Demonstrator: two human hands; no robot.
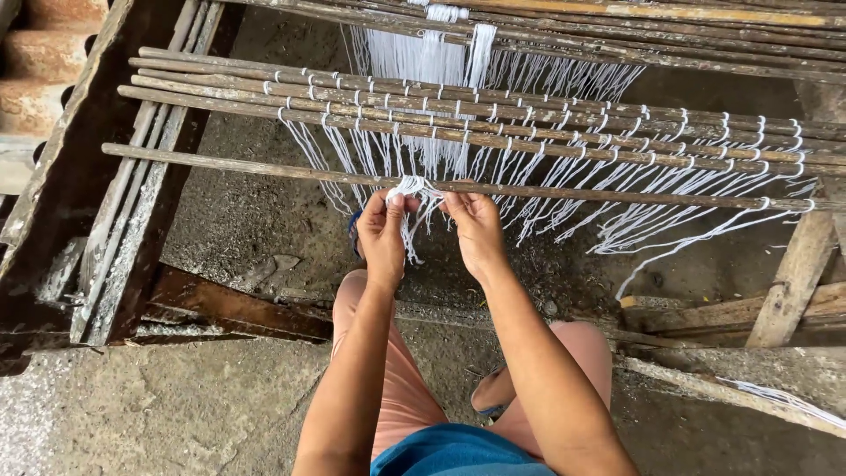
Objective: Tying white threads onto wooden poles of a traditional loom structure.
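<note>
My left hand (383,231) pinches a small bunch of white threads (411,188) just under the nearest wooden rod (220,164) of a hand loom. My right hand (476,225) grips the same bunch from the right side, its fingers curled on the strands. The two hands nearly touch at the thread bunch. More white threads (564,189) hang in loops from several parallel wooden rods (229,88) behind it. Loose thread ends dangle between my hands.
A dark wooden loom frame (79,176) runs along the left, a pale wooden post (797,273) stands at the right. Rough concrete floor (176,405) lies below. My knees in pink shorts (401,388) and a foot in a sandal (486,401) show beneath my arms. Steps (40,62) rise far left.
</note>
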